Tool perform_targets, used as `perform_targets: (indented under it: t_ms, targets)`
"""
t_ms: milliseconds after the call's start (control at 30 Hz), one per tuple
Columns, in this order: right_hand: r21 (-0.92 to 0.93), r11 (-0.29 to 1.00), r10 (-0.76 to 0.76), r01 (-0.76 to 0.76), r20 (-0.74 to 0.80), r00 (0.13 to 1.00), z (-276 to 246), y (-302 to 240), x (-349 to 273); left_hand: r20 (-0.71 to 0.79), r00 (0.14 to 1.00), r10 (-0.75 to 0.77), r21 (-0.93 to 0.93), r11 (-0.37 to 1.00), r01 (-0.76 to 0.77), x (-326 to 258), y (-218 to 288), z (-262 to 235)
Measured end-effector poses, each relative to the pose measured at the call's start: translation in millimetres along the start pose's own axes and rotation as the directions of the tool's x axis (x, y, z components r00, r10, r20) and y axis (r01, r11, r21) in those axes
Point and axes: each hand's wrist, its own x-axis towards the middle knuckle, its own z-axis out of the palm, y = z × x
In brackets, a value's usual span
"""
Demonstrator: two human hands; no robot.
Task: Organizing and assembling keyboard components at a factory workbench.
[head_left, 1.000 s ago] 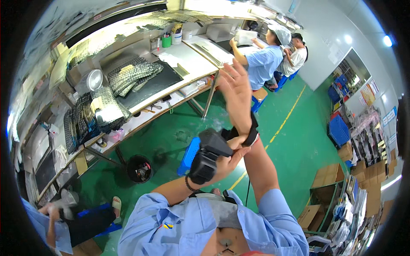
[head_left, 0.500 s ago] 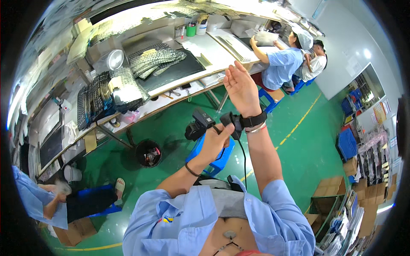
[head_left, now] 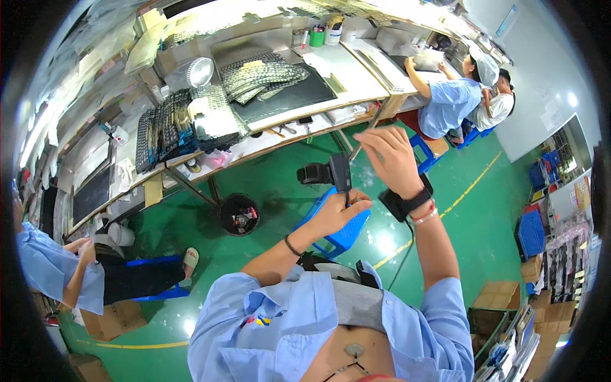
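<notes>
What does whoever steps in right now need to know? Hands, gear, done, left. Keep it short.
Left hand: closed around a black strap-mounted device, held up in front of the chest.
Right hand: raised, open, fingers spread, holding nothing; a black wrist strap is already around that wrist.
Cable: runs down from the right wrist toward the waist.
Surroundings: blue stool directly below the hands, black bin to its left, workbench with keyboard parts beyond.
Done: right wrist strap is on.
Left: the black device is not on either wrist; it looks like it still needs fitting, though I can't tell where.
</notes>
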Motion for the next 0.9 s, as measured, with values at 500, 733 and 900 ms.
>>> perform_targets:
  t_ms: [500,733,900]
  targets:
    - [0.578,0.643,0.511,-0.503,0.166,0.843,22,-76,-69,-0.109,0.973,0.205,0.377,0.914,-0.151,-52,34,-11]
    - [0.664,0.575,0.503,-0.478,0.174,0.847,17,-85,-67,-0.341,0.876,0.341,0.484,0.862,-0.148,-79,51,-16]
    - [0.681,0.521,0.508,-0.514,0.236,0.828,24,-86,-73,-0.373,0.801,0.469,0.419,0.855,-0.305,-77,41,-11]
